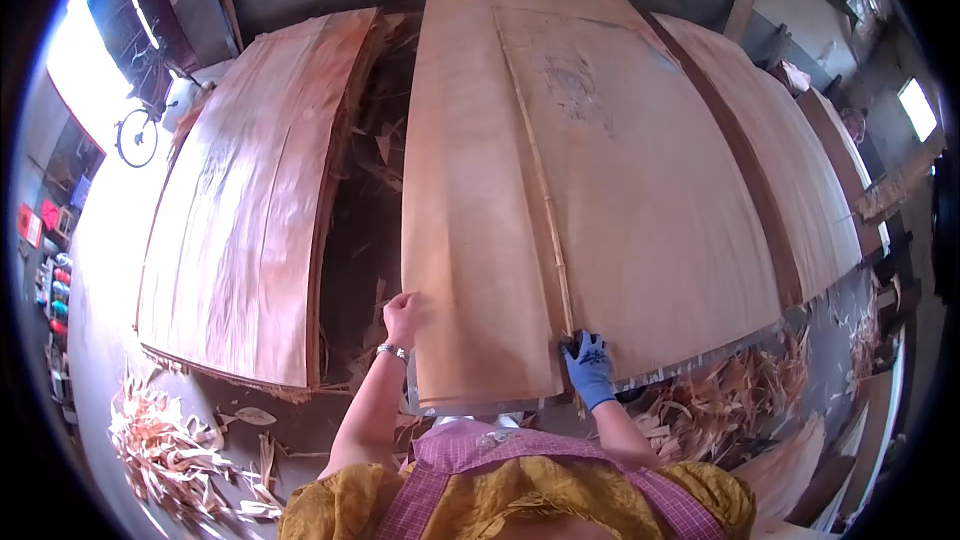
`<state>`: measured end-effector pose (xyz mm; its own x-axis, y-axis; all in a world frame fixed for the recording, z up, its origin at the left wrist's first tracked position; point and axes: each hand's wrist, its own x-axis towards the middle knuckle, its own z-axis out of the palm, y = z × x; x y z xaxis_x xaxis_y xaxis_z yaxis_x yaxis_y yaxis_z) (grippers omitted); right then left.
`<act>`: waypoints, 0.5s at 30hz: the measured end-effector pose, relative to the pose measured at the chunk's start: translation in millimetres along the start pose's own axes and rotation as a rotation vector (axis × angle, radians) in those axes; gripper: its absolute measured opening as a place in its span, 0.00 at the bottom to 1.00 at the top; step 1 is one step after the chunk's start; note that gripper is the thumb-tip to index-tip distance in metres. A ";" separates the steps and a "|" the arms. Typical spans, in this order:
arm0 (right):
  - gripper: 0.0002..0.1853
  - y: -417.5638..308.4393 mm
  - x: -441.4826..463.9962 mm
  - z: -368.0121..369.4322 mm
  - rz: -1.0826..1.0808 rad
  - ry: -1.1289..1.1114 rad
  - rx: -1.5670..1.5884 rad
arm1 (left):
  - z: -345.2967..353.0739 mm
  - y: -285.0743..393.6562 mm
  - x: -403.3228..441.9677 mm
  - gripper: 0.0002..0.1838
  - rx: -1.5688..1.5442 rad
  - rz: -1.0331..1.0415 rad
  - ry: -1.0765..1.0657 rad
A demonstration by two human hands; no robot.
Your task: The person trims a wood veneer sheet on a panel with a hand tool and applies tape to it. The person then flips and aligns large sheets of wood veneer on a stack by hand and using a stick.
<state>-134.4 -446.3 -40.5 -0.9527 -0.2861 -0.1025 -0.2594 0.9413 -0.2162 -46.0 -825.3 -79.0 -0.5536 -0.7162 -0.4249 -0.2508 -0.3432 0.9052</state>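
My bare left hand [402, 320], with a metal-banded watch [393, 351] at the wrist, is closed at the left edge of a thin wood veneer sheet [465, 230]. That sheet lies over the left part of a large stack of veneer [650, 200] in front of me. A long, thin bamboo stick [545, 190] runs lengthwise over the stack, along the right side of the sheet. Its near end meets my right hand [590, 360], which wears a blue glove and has its fingers curled around the stick. The glove partly hides that end.
Another veneer stack [235, 200] stands to the left, across a dark gap. More stacked veneer [770, 140] lies to the right. Torn veneer scraps [170, 440] litter the floor on both sides. A bicycle [138, 135] stands near the bright doorway.
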 end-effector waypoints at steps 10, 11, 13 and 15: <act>0.23 7.8 -1.1 -2.7 -0.001 0.112 0.145 | -18.3 -4.2 11.0 0.11 0.415 0.004 0.037; 0.23 9.1 -5.8 -9.4 -0.002 0.112 0.173 | -18.2 -6.3 12.7 0.10 0.367 -0.020 0.023; 0.23 8.7 -21.6 -8.2 -0.017 0.106 0.199 | -23.6 -19.2 24.6 0.08 0.272 -0.070 -0.004; 0.22 6.2 -37.6 -1.5 -0.002 0.069 0.235 | -19.0 -7.1 12.8 0.07 0.155 -0.104 -0.075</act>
<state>-100.4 -429.5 -36.5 -0.9629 -0.2672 -0.0375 -0.2247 0.8710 -0.4369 -36.2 -843.6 -91.1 -0.5744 -0.6329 -0.5192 -0.4259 -0.3107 0.8498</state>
